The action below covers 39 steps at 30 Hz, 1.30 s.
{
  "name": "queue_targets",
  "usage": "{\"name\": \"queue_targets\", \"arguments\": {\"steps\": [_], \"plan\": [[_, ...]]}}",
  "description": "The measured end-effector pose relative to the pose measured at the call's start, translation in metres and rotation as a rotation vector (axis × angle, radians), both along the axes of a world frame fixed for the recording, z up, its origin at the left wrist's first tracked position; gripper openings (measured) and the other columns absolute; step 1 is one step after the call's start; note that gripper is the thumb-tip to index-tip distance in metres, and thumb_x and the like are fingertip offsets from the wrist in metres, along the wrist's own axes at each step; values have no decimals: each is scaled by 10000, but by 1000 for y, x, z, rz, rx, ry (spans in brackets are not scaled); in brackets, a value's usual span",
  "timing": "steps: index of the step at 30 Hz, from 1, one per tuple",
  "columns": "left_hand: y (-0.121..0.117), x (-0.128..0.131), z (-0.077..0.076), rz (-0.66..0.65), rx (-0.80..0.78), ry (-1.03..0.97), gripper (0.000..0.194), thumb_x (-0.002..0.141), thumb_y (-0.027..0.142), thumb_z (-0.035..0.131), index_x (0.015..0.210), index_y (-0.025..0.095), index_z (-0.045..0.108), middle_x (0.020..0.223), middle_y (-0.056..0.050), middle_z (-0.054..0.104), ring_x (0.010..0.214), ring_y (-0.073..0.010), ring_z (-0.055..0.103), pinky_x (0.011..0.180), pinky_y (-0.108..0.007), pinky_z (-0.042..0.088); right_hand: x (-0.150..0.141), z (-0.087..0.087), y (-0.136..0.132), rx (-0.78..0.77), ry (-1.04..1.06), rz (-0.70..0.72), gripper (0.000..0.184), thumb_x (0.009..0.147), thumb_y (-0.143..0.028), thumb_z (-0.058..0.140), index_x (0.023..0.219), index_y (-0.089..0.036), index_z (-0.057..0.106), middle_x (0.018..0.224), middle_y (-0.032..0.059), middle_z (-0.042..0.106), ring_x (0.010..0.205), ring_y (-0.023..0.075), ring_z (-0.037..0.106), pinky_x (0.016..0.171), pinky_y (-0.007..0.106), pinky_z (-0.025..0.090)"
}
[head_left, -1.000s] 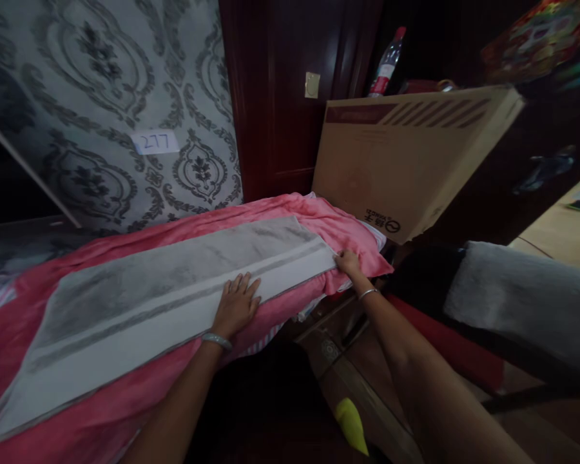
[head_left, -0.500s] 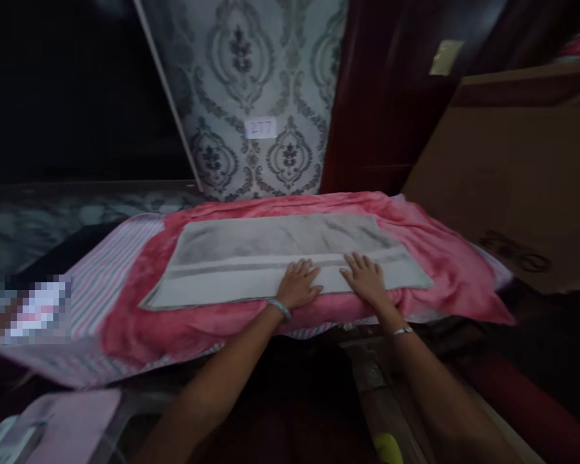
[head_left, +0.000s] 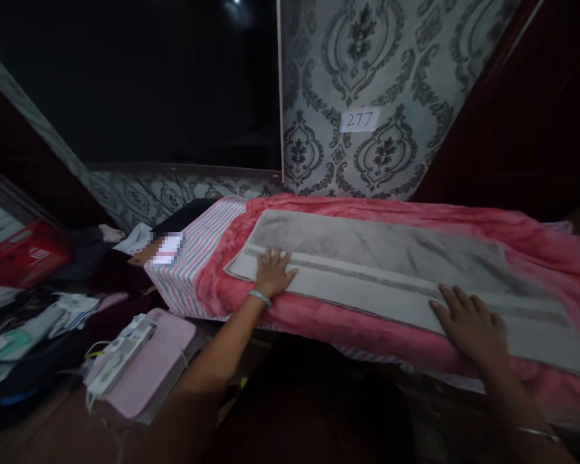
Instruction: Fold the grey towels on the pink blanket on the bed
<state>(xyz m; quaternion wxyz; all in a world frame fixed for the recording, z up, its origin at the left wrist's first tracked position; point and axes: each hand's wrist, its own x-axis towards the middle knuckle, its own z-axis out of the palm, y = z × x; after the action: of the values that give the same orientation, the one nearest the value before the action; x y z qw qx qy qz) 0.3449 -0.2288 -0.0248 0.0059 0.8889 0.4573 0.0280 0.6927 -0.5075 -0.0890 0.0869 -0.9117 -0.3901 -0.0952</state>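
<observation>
A long grey towel [head_left: 348, 241], folded lengthwise with a pale banded edge, lies flat on a pink plush blanket [head_left: 299, 316]. My left hand [head_left: 273, 272] rests on the towel's near edge close to its left end, fingers spread. Farther right, my right hand [head_left: 473, 322] lies on the same pale edge with its fingers stretched out. Neither hand grips anything. Under the blanket, a striped cloth [head_left: 203, 245] shows at the left.
Behind the table stand a dark television [head_left: 174, 84] and a patterned wall with a "277" paper [head_left: 360, 119]. At lower left, a power strip [head_left: 123, 351] sits on a pink-lidded box [head_left: 159, 367]. Piled clothes [head_left: 53, 316] and a red box [head_left: 29, 254] lie farther left.
The view has swung left. My hands have moved apart along the towel: the left toward its left end, the right staying farther right. Both remain flat on it.
</observation>
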Motion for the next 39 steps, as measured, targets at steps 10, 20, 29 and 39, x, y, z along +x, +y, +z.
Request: {"name": "queue_targets", "arguments": {"steps": [10, 20, 29, 39], "plan": [[56, -81, 22, 215, -116, 121, 666, 1011, 497, 247, 1588, 166, 266, 1670, -151, 217, 1537, -329, 202, 1207, -616, 181, -1, 0, 1, 41, -12, 22, 725, 967, -585, 167, 1507, -200, 459, 1551, 141, 442, 1392, 405, 390, 1094, 637, 324], [-12, 23, 20, -356, 65, -71, 571, 1003, 456, 368, 1532, 243, 393, 1657, -93, 288, 1537, -287, 218, 1225, -573, 200, -7, 8, 4, -29, -34, -25, 678, 987, -556, 184, 1531, -230, 424, 1574, 106, 417, 1417, 354, 366, 1113, 594, 332], [-17, 34, -9, -329, -12, -30, 636, 999, 536, 339, 1572, 260, 334, 1672, -90, 233, 1551, -286, 169, 1248, -536, 146, -9, 12, 3, -53, -37, -32, 670, 989, -544, 194, 1530, -225, 429, 1578, 98, 416, 1421, 342, 366, 1116, 580, 339], [43, -60, 8, 24, -3, 67, 660, 1014, 519, 274, 1584, 187, 297, 1670, -130, 221, 1547, -301, 180, 1231, -528, 191, -5, 7, 1, -21, -19, 0, 679, 973, -541, 197, 1506, -208, 455, 1569, 121, 423, 1409, 364, 381, 1102, 598, 339]]}}
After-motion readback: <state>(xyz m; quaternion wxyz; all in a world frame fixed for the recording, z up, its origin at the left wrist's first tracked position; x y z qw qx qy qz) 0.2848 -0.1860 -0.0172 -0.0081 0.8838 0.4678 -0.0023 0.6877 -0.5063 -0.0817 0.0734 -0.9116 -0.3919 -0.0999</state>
